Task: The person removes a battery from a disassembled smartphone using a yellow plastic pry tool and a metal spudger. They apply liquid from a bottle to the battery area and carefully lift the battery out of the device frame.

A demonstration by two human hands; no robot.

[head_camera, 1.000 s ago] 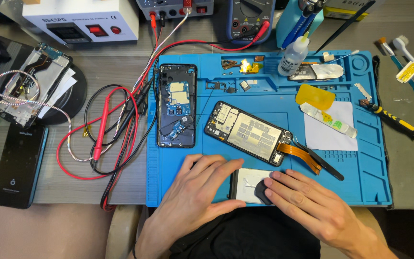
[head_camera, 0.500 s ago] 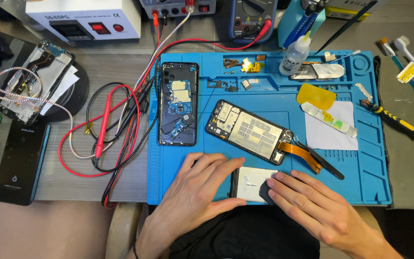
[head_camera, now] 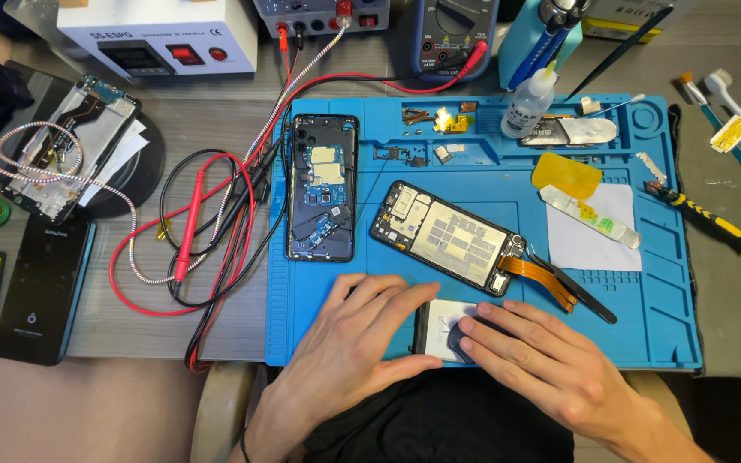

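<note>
A flat white-and-black phone part is held down at the near edge of the blue mat by the flat, open left hand, while its dark spot is pressed by the right hand, so gentle, steady rubbing seems needed next.

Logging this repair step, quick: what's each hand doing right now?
Left hand: open, flat on the blue mat, thumb against the white flat part.
Right hand: open, fingers pressing a dark pad on that part.
</note>
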